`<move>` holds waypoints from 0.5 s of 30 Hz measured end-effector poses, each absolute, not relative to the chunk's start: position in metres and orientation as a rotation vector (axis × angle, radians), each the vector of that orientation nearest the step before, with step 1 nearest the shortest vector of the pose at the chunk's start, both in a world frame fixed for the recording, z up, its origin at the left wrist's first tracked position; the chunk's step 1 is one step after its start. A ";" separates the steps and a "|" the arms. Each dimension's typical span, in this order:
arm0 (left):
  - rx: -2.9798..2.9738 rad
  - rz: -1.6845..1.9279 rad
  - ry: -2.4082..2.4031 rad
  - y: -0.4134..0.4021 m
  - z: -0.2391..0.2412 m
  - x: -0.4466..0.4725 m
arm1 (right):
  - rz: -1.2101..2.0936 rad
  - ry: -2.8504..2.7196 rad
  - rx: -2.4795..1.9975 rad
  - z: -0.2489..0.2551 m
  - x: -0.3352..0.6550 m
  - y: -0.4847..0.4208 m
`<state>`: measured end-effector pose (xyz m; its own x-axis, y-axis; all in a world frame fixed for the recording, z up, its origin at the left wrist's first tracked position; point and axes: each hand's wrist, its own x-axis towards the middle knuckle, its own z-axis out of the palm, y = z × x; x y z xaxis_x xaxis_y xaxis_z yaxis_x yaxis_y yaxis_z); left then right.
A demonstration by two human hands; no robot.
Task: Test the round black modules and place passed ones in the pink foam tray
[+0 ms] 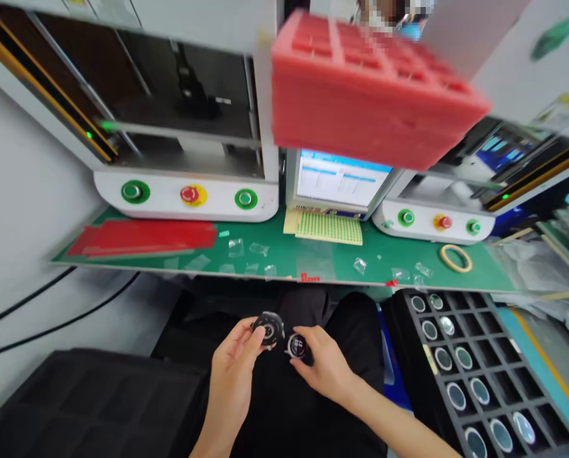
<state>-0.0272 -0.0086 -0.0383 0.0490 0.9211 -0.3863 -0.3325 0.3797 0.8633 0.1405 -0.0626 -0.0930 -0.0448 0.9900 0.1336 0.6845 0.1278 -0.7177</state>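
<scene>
Above my lap, my left hand (239, 356) grips a round black part (271, 326) with a ringed centre, the thumb laid over its face. Close beside it on the right, my right hand (323, 362) pinches a round watch body (297, 346) between thumb and fingers. Its dark face shows light digits. The two round pieces are apart by a small gap. To the right stands a black compartment tray (496, 369), where several round watch bodies (456, 395) sit in the left-hand cells.
A green bench (265, 254) bears red strips (155, 236), a yellow sticker sheet (329, 228), clear film scraps and a tape roll (456, 258). A pink foam block (360, 108) overhangs a monitor (341, 181). Button-fronted machines (170, 203) stand behind. A black tray (88, 407) lies left.
</scene>
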 end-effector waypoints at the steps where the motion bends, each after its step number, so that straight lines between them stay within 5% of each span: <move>1: 0.647 1.079 1.133 -0.002 -0.032 -0.029 | 0.592 -1.742 -1.597 -0.078 0.153 -0.057; 7: 0.548 1.239 1.099 0.049 0.021 -0.038 | 0.342 -1.441 -1.366 0.069 0.241 -0.002; 15: 0.530 1.314 1.084 0.098 0.050 -0.039 | 0.461 -0.999 -1.274 0.250 0.296 0.161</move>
<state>-0.0394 0.0975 0.0498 -0.1049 0.9385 -0.3289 -0.5010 0.2358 0.8327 0.2959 0.1613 0.2496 0.5249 0.7715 0.3594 0.2275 0.2797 -0.9327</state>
